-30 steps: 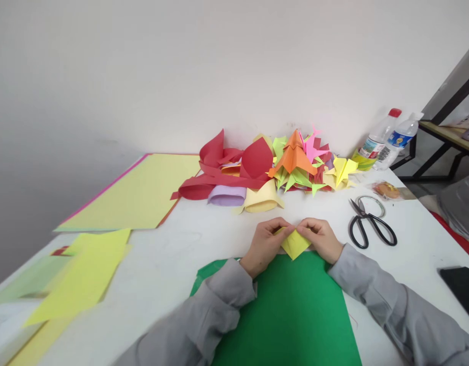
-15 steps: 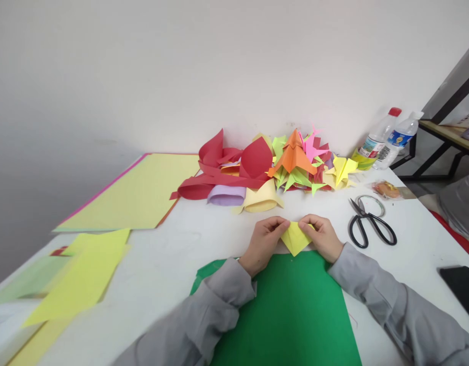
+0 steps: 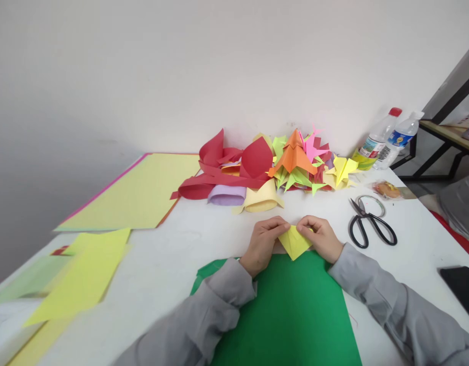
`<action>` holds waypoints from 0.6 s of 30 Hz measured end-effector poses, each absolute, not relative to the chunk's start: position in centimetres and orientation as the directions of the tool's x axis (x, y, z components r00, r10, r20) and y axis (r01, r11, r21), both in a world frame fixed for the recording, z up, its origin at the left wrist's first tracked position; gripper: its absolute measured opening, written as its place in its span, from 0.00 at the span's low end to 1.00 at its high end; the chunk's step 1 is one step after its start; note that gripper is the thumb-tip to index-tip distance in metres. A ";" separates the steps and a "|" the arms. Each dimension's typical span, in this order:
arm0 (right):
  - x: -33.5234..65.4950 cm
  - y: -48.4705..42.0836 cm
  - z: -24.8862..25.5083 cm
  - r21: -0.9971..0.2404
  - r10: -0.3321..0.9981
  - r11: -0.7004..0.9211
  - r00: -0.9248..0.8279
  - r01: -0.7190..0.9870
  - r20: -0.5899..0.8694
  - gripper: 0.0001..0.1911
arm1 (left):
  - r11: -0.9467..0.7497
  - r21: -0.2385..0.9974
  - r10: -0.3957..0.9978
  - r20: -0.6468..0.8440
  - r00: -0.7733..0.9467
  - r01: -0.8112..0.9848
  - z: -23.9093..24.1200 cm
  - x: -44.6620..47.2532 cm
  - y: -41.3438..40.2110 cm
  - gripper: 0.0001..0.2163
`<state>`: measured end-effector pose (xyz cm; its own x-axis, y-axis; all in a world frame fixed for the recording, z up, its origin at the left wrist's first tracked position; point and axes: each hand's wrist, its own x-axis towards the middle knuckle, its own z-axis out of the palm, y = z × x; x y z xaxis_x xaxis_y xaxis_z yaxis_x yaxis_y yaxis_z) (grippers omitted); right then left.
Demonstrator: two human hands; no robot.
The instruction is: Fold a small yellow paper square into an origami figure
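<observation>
A small folded piece of yellow paper [image 3: 294, 245] is held between my two hands, one corner pointing down toward me. My left hand [image 3: 261, 244] pinches its left upper edge, thumb on top. From the other side, my right hand [image 3: 321, 238] grips the upper right part with thumb and bent fingers. Creases run across the paper's face; its back is hidden. Under the hands and forearms lies a large green paper sheet [image 3: 291, 310] on the white table [image 3: 150, 284].
Black-handled scissors [image 3: 371, 223] and a tape roll [image 3: 372, 205] lie at right, near a phone [image 3: 461, 290]. Folded paper figures [image 3: 294, 157] and red paper loops [image 3: 234, 173] pile against the wall. Two bottles [image 3: 386, 140] stand behind. Yellow sheets [image 3: 85, 274] lie left.
The folded yellow paper has shifted slightly toward me and tilted a little. My right thumb and fingers have moved slightly left along its upper edge. The other things stay put.
</observation>
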<state>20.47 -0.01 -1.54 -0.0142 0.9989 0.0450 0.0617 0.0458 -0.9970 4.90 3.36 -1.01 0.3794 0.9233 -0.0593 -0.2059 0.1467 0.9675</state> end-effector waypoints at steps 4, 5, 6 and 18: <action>20.5 -0.1 -1.5 -0.998 0.999 0.041 -0.026 0.049 0.040 0.17 | 0.069 0.990 0.933 -0.021 0.358 -0.120 -0.9 4.9 3.2 0.11; 20.5 -0.1 -1.5 -0.998 0.999 0.041 -0.025 0.043 0.040 0.17 | 0.051 0.994 0.932 -0.011 0.361 -0.101 -0.9 4.9 3.2 0.12; 20.6 -0.1 -1.6 -0.998 0.999 0.041 -0.024 0.037 0.040 0.17 | 0.043 0.995 0.930 -0.008 0.369 -0.089 -0.9 4.9 3.2 0.13; 20.4 -0.2 -1.6 -0.998 0.997 -0.054 -0.050 -0.015 -0.053 0.22 | 0.012 0.998 0.927 0.009 0.376 -0.054 -0.7 4.9 3.1 0.18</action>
<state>20.45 -0.18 -1.55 -0.0496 0.9973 -0.0533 -0.0151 -0.0541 -0.9984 4.92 3.12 -0.72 0.3757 0.9267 0.0089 -0.0542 0.0124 0.9985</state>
